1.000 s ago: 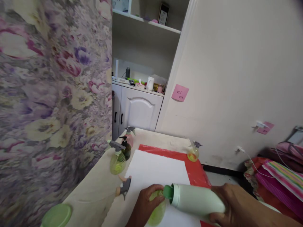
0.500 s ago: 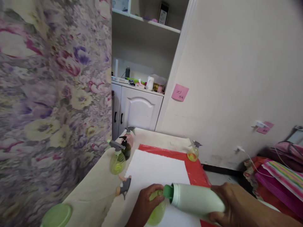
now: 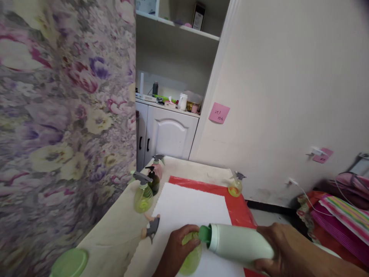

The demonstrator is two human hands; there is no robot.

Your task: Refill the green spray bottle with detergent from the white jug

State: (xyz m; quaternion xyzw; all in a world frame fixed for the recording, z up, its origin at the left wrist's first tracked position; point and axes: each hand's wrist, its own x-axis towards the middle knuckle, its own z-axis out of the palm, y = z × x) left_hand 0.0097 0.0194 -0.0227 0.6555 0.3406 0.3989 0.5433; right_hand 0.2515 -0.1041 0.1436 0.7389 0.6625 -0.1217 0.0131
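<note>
My left hand (image 3: 180, 250) is closed round the neck of a yellow-green see-through spray bottle (image 3: 192, 258) without its head, standing over the white sheet (image 3: 193, 207). My right hand (image 3: 276, 250) grips a pale green bottle (image 3: 239, 242), tipped on its side. Its darker green mouth (image 3: 204, 233) is at the spray bottle's opening; whether liquid is flowing I cannot make out. A loose grey and peach spray head (image 3: 151, 227) lies at the sheet's left edge. Near the lower left is a light green lid (image 3: 70, 262).
At the table's left stand a yellow-green spray bottle (image 3: 143, 198), a dark pump bottle (image 3: 153, 181) and a pink spray bottle (image 3: 157, 168). Another spray bottle (image 3: 235, 187) stands on the red sheet (image 3: 240, 211) at the far right. A floral curtain (image 3: 69, 115) borders the left.
</note>
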